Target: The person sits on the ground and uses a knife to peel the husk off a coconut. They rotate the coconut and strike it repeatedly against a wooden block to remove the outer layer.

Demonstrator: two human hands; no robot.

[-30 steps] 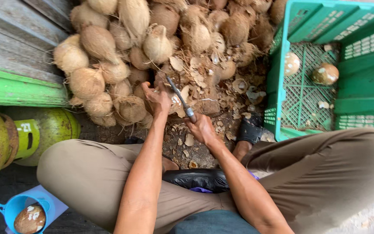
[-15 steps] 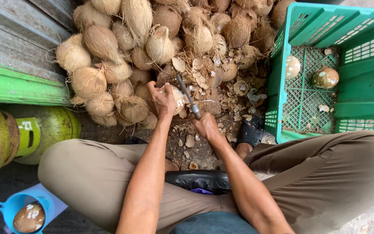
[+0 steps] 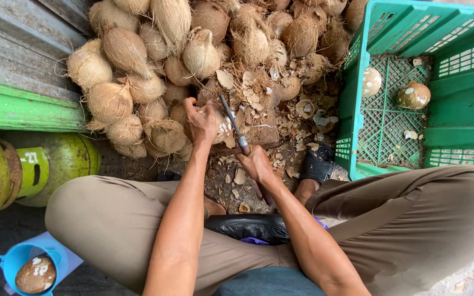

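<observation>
While you sit low with your knees wide, your left hand [image 3: 203,121] is curled tight over a coconut [image 3: 220,127] on the ground just in front of you. That coconut is round, brown and rough, with white spots where the skin is chipped off. Your right hand [image 3: 256,163] is closed around the handle of a knife [image 3: 232,125]. The knife is long, thin and dark, and its blade leans up across the coconut, touching it beside your left fingers.

Behind the coconut lies a big pile of husked coconuts [image 3: 154,60]. They are tan, hairy and egg-shaped, with stringy fibres sticking out. Flat, curled bits of shell [image 3: 259,98] are scattered on the dirt around your hands.

On your right stands a green plastic crate [image 3: 467,109] with a grid bottom. Two peeled coconuts [image 3: 413,95] sit inside it, smooth and round, brown with white patches.

On your left lies a green gas cylinder [image 3: 56,159], round and a bit rusty. Near your left knee a blue plastic scoop [image 3: 12,257] holds another peeled coconut [image 3: 35,274]. Your right foot wears a black sandal [image 3: 318,164].
</observation>
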